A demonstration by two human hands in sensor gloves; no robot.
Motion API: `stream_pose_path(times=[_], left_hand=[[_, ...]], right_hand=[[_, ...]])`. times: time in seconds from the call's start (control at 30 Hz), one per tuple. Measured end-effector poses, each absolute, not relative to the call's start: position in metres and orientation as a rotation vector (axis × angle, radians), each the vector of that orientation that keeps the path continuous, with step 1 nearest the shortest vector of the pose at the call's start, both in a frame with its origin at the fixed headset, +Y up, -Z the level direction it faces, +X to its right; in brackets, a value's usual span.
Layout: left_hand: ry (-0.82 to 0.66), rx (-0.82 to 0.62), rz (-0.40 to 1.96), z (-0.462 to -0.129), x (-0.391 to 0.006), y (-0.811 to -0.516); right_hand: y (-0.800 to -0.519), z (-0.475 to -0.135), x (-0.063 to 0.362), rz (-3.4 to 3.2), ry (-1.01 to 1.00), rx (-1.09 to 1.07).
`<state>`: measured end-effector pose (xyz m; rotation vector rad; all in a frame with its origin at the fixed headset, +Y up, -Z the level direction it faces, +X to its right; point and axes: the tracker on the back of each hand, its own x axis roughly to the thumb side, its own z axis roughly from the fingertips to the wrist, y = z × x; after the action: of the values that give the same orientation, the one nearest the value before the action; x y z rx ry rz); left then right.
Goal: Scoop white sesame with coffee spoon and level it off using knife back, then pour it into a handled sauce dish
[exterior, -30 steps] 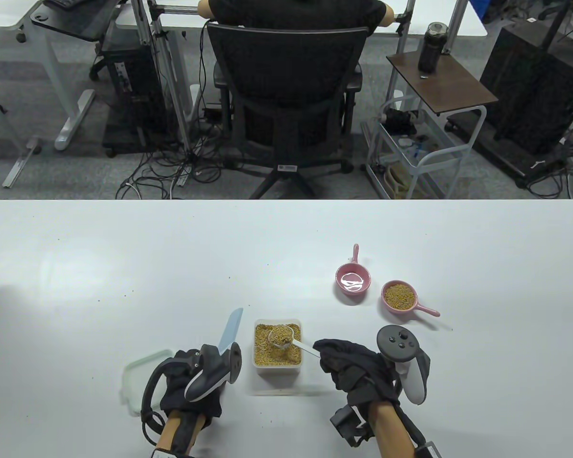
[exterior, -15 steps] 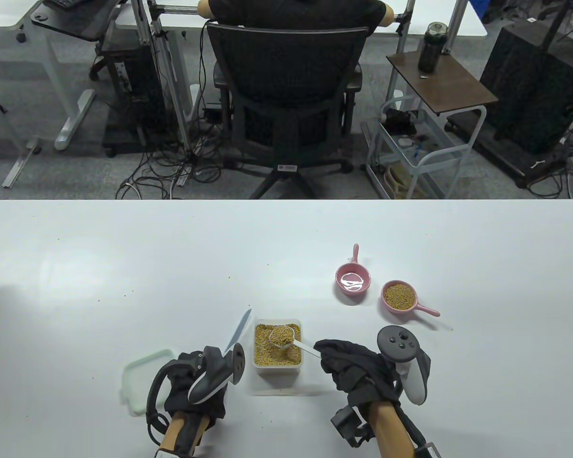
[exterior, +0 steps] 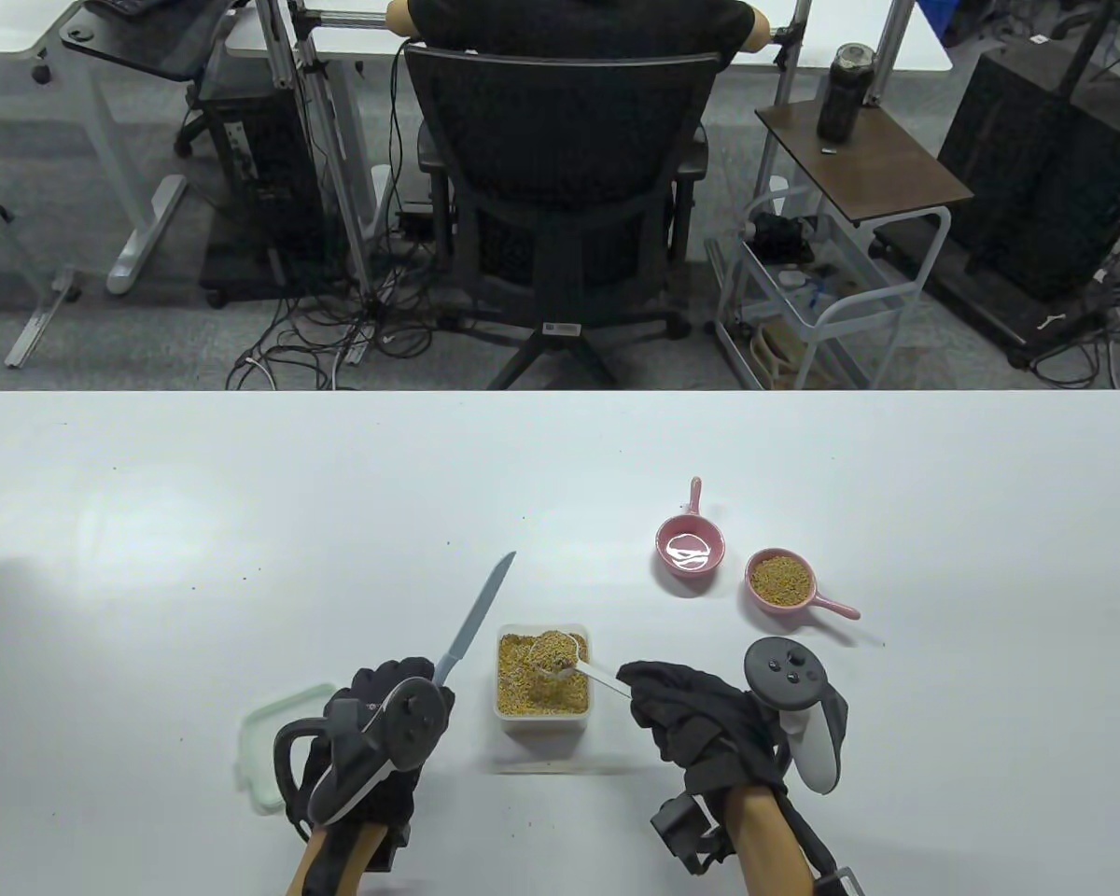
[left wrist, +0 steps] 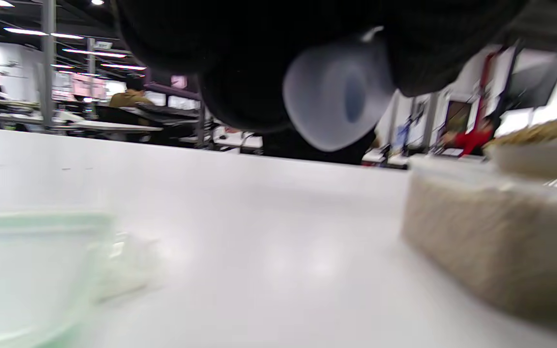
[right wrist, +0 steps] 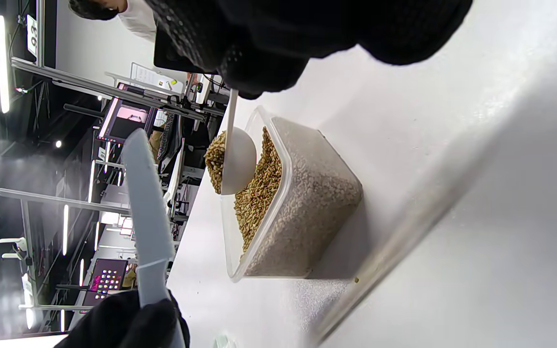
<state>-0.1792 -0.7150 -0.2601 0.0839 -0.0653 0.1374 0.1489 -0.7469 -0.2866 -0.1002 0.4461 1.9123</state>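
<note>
Table view: right hand [exterior: 700, 723] pinching coffee spoon [exterior: 560, 656], heaped with sesame, above container [exterior: 542, 686]; left hand [exterior: 378, 737] gripping knife [exterior: 474, 621] (blade angled away).
Left wrist view: blurred, apparently knife handle [left wrist: 336, 99].
Right wrist view: spoon over container.

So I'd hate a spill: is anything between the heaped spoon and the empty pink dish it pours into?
Nothing visible. The spoon is held over the sesame tub by the right hand; bare table lies between it and the empty dish. The filled dish sits to its right, off that path.
</note>
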Motion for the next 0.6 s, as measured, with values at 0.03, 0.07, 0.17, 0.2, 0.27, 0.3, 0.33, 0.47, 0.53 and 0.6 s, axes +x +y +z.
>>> stream_pose_path(times=[0.03,0.07,0.17,0.2,0.27,0.3,0.33,0.47,0.53,0.6], left_hand=[[-0.095,0.097,0.170,-0.258,-0.178,-0.714],[-0.119,0.110,0.189,-0.257,-0.177,-0.714],[-0.199,0.098,0.272,-0.256,-0.173,-0.714],[-0.212,0.085,0.295,-0.255,-0.171,-0.715],[-0.249,0.050,0.310,-0.255,-0.167,-0.716],[-0.271,0.039,0.308,-0.255,-0.164,-0.717],[-0.290,0.028,0.304,-0.255,-0.162,-0.718],[-0.321,0.000,0.280,-0.254,-0.153,-0.721],[-0.335,-0.022,0.272,-0.253,-0.150,-0.723],[-0.341,-0.040,0.263,-0.254,-0.149,-0.724]], right_hand=[[-0.747,-0.287,0.149,1.913,0.445,-0.100],[-0.747,-0.287,0.149,1.913,0.444,-0.100],[-0.747,-0.287,0.149,1.913,0.446,-0.101],[-0.747,-0.287,0.149,1.914,0.447,-0.101],[-0.747,-0.287,0.149,1.916,0.446,-0.100],[-0.747,-0.287,0.149,1.917,0.446,-0.099],[-0.747,-0.287,0.149,1.918,0.446,-0.098],[-0.747,-0.287,0.149,1.924,0.446,-0.097],[-0.747,-0.287,0.149,1.925,0.447,-0.096],[-0.747,-0.287,0.149,1.926,0.448,-0.095]])
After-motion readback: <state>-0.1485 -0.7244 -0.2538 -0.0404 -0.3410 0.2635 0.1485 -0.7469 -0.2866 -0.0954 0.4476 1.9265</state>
